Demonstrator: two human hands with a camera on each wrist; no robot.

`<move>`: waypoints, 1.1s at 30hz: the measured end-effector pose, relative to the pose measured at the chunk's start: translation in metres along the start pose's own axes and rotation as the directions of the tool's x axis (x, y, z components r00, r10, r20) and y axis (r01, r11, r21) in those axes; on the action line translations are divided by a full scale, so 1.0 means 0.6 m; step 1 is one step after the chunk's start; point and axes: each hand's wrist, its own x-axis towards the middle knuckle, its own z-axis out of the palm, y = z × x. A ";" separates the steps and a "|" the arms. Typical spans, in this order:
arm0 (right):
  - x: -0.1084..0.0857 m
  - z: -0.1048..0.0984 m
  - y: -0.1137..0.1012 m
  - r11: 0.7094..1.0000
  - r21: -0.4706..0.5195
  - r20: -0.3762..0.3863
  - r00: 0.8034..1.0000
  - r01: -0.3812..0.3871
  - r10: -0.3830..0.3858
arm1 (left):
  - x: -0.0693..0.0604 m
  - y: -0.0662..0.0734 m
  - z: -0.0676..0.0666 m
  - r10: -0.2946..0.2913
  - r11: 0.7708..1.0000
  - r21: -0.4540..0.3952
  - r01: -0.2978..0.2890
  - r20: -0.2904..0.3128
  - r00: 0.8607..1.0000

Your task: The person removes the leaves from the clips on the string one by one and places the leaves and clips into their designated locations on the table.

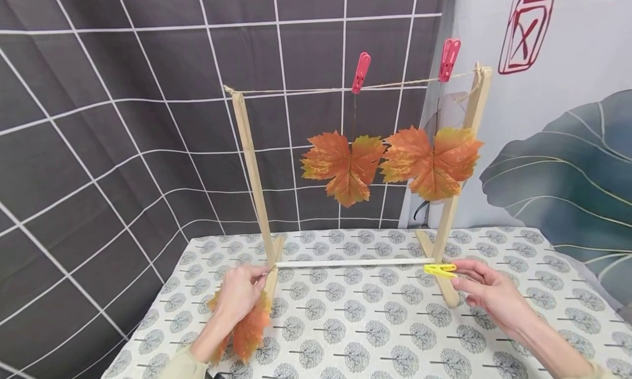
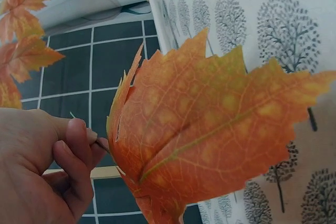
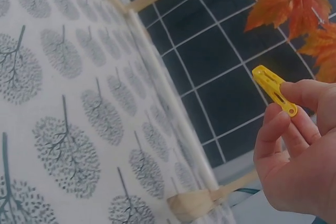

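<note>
Head view: left hand point(image 1: 240, 295) pinches 1 leaf point(image 1: 253, 331), right hand point(image 1: 494, 297) 1 yellow clothespin point(image 1: 439, 270) — the string point(image 1: 306, 91) runs left-right, above and far of both.

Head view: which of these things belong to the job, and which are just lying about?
Likely the job:
- lower leaf, in the left hand
- yellow clip, in the right hand
- string, wooden stand
- pink clips, hanging leaves

Likely just surroundings:
- gridded curtain
- tree-print cloth
- printed backdrop

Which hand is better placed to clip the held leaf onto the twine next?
Probably the right hand: it pinches the yellow clothespin by one end, while the left hand holds the orange artificial leaf by its stem.
</note>
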 end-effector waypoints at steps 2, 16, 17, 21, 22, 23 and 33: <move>-0.001 -0.001 0.006 1.000 0.006 -0.010 1.000 -0.014 0.014 | -0.001 -0.001 0.003 0.014 1.000 0.009 -0.014 0.001 1.000; -0.006 0.007 0.053 0.999 -0.018 -0.031 0.999 -0.038 0.037 | -0.017 -0.004 0.033 0.020 0.999 0.026 -0.022 0.082 0.996; -0.007 0.008 0.057 0.999 -0.015 -0.025 0.999 -0.037 0.036 | -0.017 -0.004 0.035 0.024 0.999 0.025 -0.026 0.087 0.996; -0.011 0.012 0.066 0.998 -0.019 -0.019 0.998 -0.055 0.055 | -0.019 -0.003 0.042 0.009 0.999 0.037 -0.013 0.106 0.994; -0.012 0.013 0.067 0.998 -0.023 -0.022 0.998 -0.065 0.064 | -0.019 -0.001 0.043 0.004 0.999 0.036 -0.008 0.112 0.994; -0.013 0.014 0.069 0.997 -0.031 -0.030 0.997 -0.073 0.072 | -0.020 -0.001 0.044 -0.004 1.000 0.031 0.000 0.121 0.993; -0.016 0.020 0.085 0.993 -0.051 -0.064 0.993 -0.103 0.099 | -0.026 -0.008 0.064 -0.022 0.999 0.035 0.016 0.183 0.983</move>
